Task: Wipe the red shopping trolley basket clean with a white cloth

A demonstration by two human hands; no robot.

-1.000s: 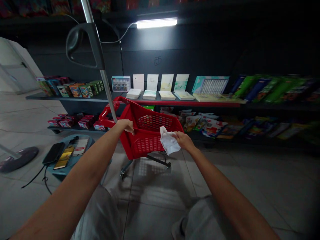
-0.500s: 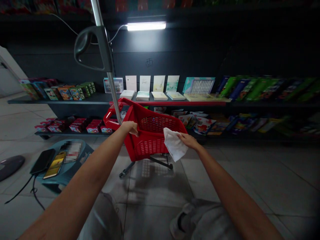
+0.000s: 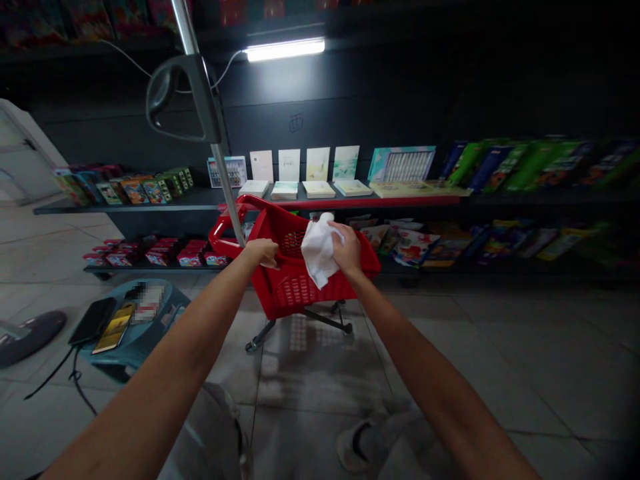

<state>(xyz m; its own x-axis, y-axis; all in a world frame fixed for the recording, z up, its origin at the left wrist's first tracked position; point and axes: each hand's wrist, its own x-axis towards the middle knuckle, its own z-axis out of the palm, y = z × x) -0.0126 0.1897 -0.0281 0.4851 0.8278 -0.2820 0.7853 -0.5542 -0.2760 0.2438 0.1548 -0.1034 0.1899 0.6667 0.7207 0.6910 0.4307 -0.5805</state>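
In front of me stands a small red shopping cart (image 3: 295, 290) with perforated plastic sides and a grey wheeled frame. My left hand (image 3: 263, 253) is closed over the top rim at the cart's handle end. A white cloth (image 3: 319, 252) hangs from my right hand (image 3: 345, 248), whose fingers are closed on it. The cloth is over the cart's near side rim and covers part of the basket opening. A metal pole (image 3: 227, 180) with a grey loop grip (image 3: 203, 97) rises at the handle end; its lower end is hidden behind the cart.
Behind the cart, a dark shelf (image 3: 195, 199) holds booklets (image 3: 317, 163), boxed pen sets (image 3: 405, 163) and packets. Snack bags (image 3: 415, 245) lie on the lower shelf. At left, a blue-green stool (image 3: 113, 360) carries a phone (image 3: 114, 330) and a black device (image 3: 93, 320) with cables.
My right hand has moved left and up with the white cloth, from the cart's right end to over its near rim. My left hand keeps its hold on the rim.
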